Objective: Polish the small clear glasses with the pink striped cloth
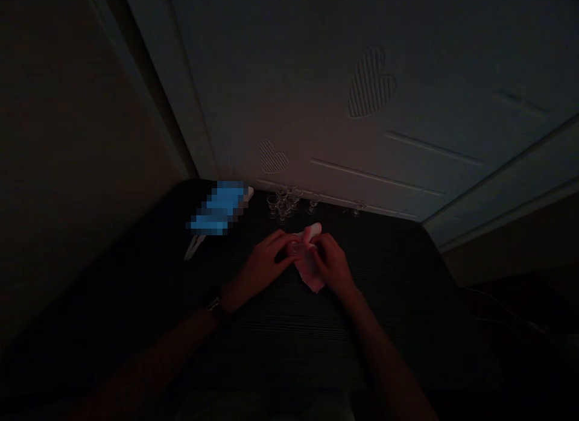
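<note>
In dim light, my left hand (266, 258) is closed around what looks like a small clear glass (294, 247), partly hidden by the fingers. My right hand (335, 264) grips a pink cloth (311, 275), whose folds reach up against the glass and hang down between both hands. A cluster of small stemmed glasses (282, 205) stands just beyond my hands. Another stemmed glass (312, 202) stands slightly to the right of that group, and one more glass (356, 210) is farther right, faint in the dark.
The dark table (280, 336) meets a pale panel (307, 107) with raised hearts and lines at its back. At the left, a device with a blurred blue screen (219, 208) rests on a white stand (194, 247). Thin cables (502, 309) show beyond the right edge.
</note>
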Demonstrator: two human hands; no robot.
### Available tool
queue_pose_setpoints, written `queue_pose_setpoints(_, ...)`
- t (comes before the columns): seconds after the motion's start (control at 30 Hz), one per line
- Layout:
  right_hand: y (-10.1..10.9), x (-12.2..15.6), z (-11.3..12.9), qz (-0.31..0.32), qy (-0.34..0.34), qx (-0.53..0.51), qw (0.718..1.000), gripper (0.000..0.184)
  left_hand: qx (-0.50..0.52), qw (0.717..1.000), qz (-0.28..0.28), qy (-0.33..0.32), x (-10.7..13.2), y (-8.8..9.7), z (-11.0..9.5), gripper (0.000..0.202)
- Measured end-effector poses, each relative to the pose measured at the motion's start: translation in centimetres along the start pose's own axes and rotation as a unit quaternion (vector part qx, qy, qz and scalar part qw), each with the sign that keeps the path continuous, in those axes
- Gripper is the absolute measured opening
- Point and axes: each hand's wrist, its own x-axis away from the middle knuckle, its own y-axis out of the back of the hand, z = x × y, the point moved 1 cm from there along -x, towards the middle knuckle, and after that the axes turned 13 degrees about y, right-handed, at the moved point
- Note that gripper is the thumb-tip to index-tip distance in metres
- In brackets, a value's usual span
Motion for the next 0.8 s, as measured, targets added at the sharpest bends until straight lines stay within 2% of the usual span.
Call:
queue_pose_setpoints(0.17, 0.09, 0.21, 0.15, -0.017, -0.014, 0.004, 1.000, 0.014, 0.006, 0.999, 0.011, 0.045, -0.03, -0.19, 0.00, 0.029)
queue_pose_setpoints(0.3, 0.27, 0.33, 0.36, -0.025, 0.005, -0.006, 1.000, 0.015, 0.003, 0.998, 0.017, 0.057, 0.00, -0.13, -0.25, 0.026)
queue_pose_setpoints(0.53, 0.30, 0.12, 0.76, 0.040, 0.044, -0.020, 0.998, 0.015, 0.023, 0.998, 0.024, 0.061, 0.02, 0.11, -0.65, 0.029)
queue_pose_setpoints(0.8, 0.18, 0.10, 0.42, 0.032, 0.012, -0.002, 0.999, 0.015, 0.020, 0.999, 0.017, 0.040, -0.05, -0.30, 0.09, 0.035)
